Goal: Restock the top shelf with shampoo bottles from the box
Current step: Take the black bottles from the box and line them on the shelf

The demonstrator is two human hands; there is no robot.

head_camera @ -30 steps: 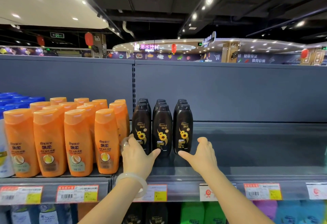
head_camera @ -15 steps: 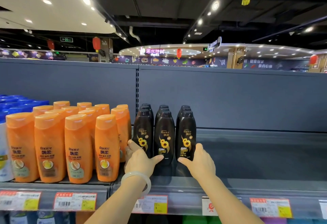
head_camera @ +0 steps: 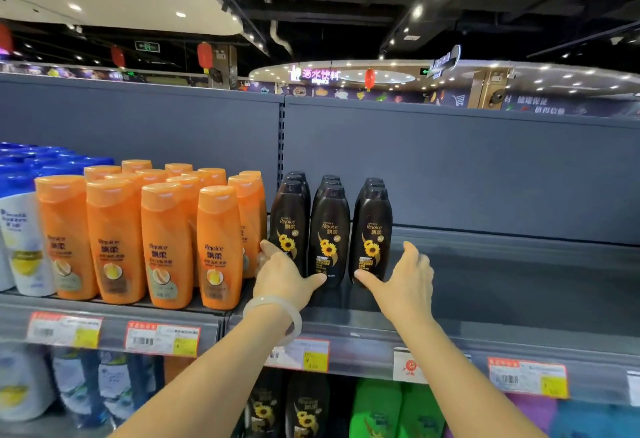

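Three short rows of black shampoo bottles (head_camera: 329,233) with sunflower labels stand upright on the grey top shelf (head_camera: 502,285). My left hand (head_camera: 284,276) rests at the base of the left front bottle, fingers along its left side, thumb pointing right under the middle bottle. My right hand (head_camera: 407,276) lies open at the right side of the right front bottle (head_camera: 372,230), thumb touching its base. Neither hand grips a bottle. The box is out of sight.
Orange shampoo bottles (head_camera: 162,240) fill the shelf to the left, with blue-capped white bottles (head_camera: 20,240) beyond. The shelf right of the black bottles is bare. Price tags (head_camera: 162,337) line the shelf edge. Green and black bottles (head_camera: 375,410) stand on the shelf below.
Both hands have stayed framing the black bottles, sliding slightly further in along their bases. The camera has tilted up a little and moved closer.
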